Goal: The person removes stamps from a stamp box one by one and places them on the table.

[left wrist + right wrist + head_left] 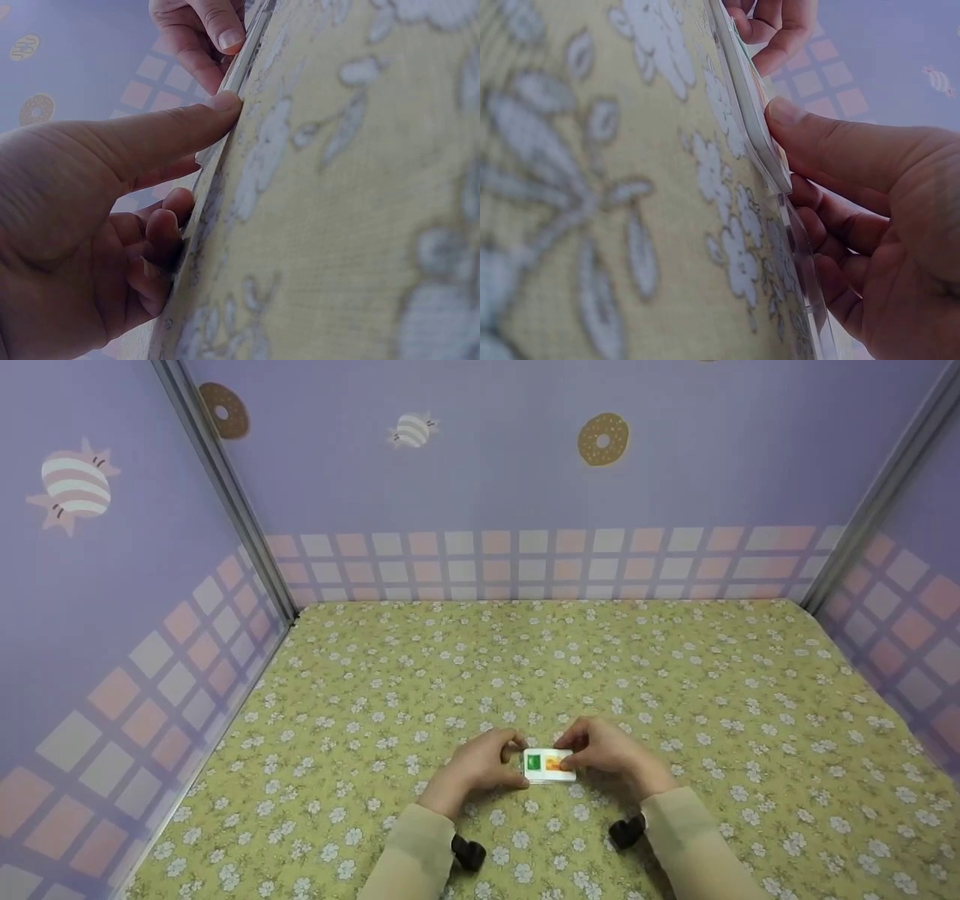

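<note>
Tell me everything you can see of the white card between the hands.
The white card is a smooth-looking rectangle with rounded corners, picture side up, long sides running left to right over the floral cloth. Its face shows a green picture at left, an orange picture at right. The left hand holds its left end; the right hand grips the right end, thumb partly covering the orange. Its edge looks thick, with something clear beneath; what, I cannot tell.

- Small partitioned booth [480,480]; wider building type unclear
- Lilac panel walls [112,585] on three sides, grey corner posts [217,472]
- Wall prints: donuts [589,439], candies [76,486], pink-and-white checks [495,566]
- Floral-covered work surface [600,675] fills space between walls
</note>
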`<state>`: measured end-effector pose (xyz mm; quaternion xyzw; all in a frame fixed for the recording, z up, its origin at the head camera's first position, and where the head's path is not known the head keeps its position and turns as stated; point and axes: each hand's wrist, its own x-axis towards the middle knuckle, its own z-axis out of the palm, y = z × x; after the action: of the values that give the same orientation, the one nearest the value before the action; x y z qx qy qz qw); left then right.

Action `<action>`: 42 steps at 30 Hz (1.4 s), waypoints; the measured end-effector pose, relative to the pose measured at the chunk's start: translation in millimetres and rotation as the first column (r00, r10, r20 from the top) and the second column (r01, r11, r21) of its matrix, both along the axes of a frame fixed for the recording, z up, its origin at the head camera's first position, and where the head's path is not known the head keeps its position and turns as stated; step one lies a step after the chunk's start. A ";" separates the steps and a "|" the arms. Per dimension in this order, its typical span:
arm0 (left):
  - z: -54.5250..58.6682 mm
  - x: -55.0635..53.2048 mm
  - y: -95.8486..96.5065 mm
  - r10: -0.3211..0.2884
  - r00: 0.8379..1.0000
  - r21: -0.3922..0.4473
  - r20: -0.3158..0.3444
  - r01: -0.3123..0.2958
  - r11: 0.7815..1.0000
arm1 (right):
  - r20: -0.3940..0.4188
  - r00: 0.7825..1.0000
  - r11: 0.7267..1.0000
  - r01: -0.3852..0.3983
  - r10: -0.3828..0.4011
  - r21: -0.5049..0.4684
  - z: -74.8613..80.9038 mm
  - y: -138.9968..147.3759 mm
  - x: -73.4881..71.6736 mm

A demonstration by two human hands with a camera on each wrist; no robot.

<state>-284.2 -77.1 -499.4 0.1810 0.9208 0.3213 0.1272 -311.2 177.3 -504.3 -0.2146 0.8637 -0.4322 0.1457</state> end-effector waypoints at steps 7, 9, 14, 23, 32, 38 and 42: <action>0.6 0.2 0.6 -0.007 1.000 -0.024 -0.007 0.007 1.000 | -0.020 1.000 1.000 0.009 -0.009 0.018 -0.5 -0.4 0.6; 1.0 0.3 0.8 -0.006 1.000 -0.027 -0.007 0.006 1.000 | -0.012 1.000 1.000 0.014 -0.014 0.015 -0.7 -0.5 0.3; 1.2 0.7 0.9 -0.004 1.000 -0.023 -0.003 0.004 1.000 | -0.009 1.000 1.000 0.020 -0.020 0.018 -2.6 -0.5 -0.1; 0.0 0.2 0.1 -0.003 1.000 -0.010 0.007 0.003 1.000 | -0.016 0.999 1.000 0.029 -0.029 0.007 -3.9 -1.3 0.1; 0.4 0.5 0.3 -0.001 1.000 0.001 0.020 0.001 1.000 | -0.033 0.999 0.999 0.041 -0.040 0.031 -5.0 -1.5 0.0; 0.1 0.5 0.0 0.005 1.000 0.002 0.024 -0.005 1.000 | -0.029 0.998 0.998 0.062 -0.061 0.026 -4.5 -3.3 0.1; -0.5 0.1 -0.2 0.007 1.000 0.002 0.024 -0.008 1.000 | -0.013 0.998 0.998 0.067 -0.067 0.006 -4.2 -4.2 0.0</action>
<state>-284.0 -77.3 -499.9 0.1738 0.9194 0.3251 0.1369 -311.3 173.1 -508.5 -0.1877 0.8727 -0.4328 0.1262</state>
